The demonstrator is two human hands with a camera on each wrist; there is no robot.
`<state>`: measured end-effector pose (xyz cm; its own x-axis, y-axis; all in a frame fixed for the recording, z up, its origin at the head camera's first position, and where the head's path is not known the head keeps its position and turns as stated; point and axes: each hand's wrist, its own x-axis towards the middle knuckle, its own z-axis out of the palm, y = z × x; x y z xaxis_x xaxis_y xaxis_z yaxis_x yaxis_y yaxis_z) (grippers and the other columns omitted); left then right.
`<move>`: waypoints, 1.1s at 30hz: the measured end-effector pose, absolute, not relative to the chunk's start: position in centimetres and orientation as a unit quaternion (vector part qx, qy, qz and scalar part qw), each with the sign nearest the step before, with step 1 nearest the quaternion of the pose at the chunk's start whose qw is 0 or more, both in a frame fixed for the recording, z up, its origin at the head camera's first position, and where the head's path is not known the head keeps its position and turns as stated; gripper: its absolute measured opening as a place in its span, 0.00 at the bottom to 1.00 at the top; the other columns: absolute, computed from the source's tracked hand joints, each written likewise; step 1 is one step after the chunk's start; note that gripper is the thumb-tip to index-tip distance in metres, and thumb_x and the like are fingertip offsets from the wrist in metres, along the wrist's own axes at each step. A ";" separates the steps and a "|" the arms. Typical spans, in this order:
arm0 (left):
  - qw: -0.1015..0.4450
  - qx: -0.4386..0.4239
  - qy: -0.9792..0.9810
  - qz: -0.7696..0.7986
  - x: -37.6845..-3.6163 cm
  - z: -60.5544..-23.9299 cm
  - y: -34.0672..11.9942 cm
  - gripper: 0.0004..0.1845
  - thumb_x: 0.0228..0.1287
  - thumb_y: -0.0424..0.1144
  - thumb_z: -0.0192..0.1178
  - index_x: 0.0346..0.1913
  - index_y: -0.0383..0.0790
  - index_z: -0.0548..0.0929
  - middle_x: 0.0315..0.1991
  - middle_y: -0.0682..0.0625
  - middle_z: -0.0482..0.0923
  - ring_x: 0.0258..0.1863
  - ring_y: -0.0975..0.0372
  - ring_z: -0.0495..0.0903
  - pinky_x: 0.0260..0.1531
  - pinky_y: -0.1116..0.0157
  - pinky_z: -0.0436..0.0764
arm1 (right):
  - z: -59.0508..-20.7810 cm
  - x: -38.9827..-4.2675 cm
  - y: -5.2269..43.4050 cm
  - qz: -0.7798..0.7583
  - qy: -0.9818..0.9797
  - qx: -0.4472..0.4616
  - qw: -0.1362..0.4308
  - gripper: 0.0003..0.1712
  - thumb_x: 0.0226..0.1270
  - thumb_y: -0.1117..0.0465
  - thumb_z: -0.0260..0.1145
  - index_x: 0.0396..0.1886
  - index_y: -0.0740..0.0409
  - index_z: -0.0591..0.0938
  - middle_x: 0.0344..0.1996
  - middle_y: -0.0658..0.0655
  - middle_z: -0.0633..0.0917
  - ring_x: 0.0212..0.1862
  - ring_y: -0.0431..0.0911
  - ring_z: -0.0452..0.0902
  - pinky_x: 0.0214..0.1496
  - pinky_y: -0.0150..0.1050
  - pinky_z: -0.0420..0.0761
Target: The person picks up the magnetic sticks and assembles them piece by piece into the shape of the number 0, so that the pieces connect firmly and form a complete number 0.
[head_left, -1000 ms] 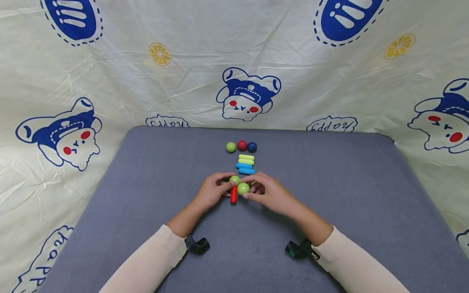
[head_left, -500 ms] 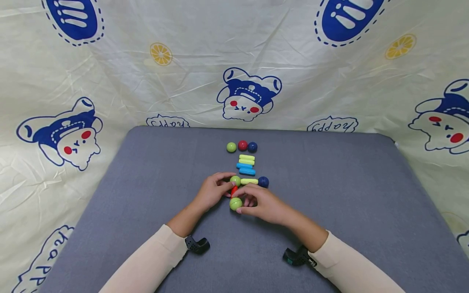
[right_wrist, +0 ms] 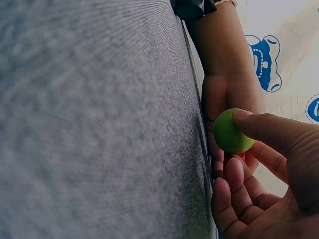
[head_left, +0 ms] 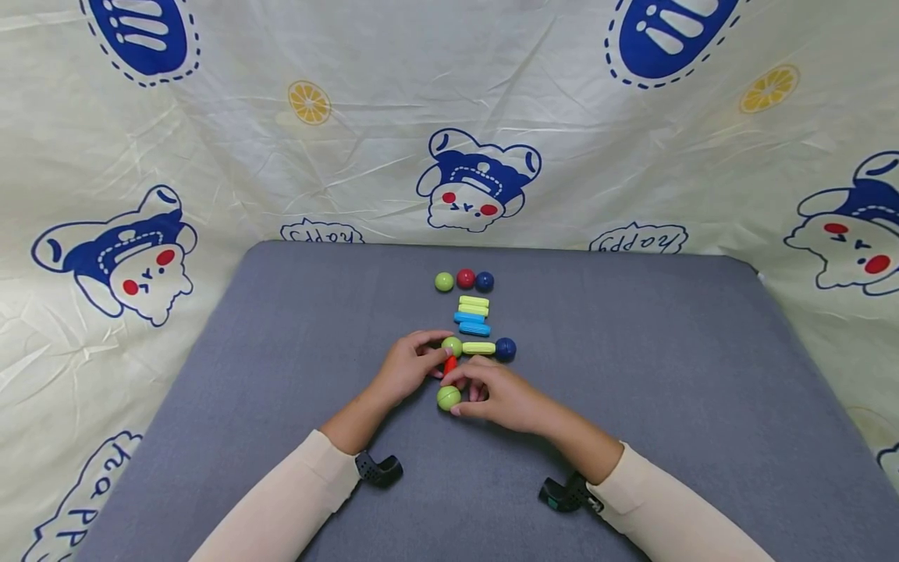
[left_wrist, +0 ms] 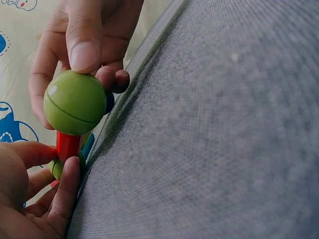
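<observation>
My left hand point(head_left: 407, 367) pinches a green ball point(head_left: 453, 344) from its left side. From that ball a yellow-green rod point(head_left: 479, 348) runs right to a dark blue ball point(head_left: 506, 349), and a red rod point(head_left: 450, 364) points toward me. At the near end of the red rod is a second, seamed green ball point(head_left: 448, 399), which my right hand point(head_left: 504, 394) holds between thumb and fingers. The left wrist view shows this ball point(left_wrist: 75, 102) against the red rod point(left_wrist: 68, 145), with left fingertips around the far joint. Right fingers partly cover the rod in the head view.
Beyond the hands, two yellow-green rods point(head_left: 474, 305) and two blue rods point(head_left: 474, 329) lie stacked in a column. Behind them sit a loose green ball point(head_left: 444, 282), a red ball point(head_left: 466, 279) and a dark blue ball point(head_left: 485, 282). A grey cloth covers the table point(head_left: 632, 351).
My right hand has moved the seamed green ball toward me, from beside the red rod's far end to its near end, uncovering the yellow-green rod and blue ball. The left hand stays put.
</observation>
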<state>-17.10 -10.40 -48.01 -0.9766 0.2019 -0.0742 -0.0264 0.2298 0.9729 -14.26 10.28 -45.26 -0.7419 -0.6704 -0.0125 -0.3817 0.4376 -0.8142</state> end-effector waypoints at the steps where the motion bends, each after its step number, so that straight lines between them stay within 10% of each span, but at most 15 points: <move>1: 0.093 0.056 0.779 0.618 -17.1 -48.0 -10.4 0.17 0.69 0.37 0.64 0.59 0.40 0.84 0.51 0.40 0.80 0.27 0.66 0.83 0.32 0.67 0.85 | -45.3 -14.3 10.3 -0.426 0.830 -0.316 0.172 0.19 0.64 0.57 0.74 0.55 0.48 0.84 0.42 0.51 0.80 0.35 0.37 0.75 0.40 0.31 0.79; 33: 0.095 0.061 0.780 0.615 -17.2 -48.2 -10.4 0.18 0.68 0.35 0.65 0.60 0.40 0.84 0.54 0.40 0.80 0.27 0.68 0.83 0.33 0.67 0.85 | -45.9 -14.4 10.4 -0.435 0.823 -0.313 0.189 0.19 0.67 0.57 0.72 0.57 0.51 0.84 0.42 0.55 0.81 0.38 0.37 0.77 0.41 0.31 0.80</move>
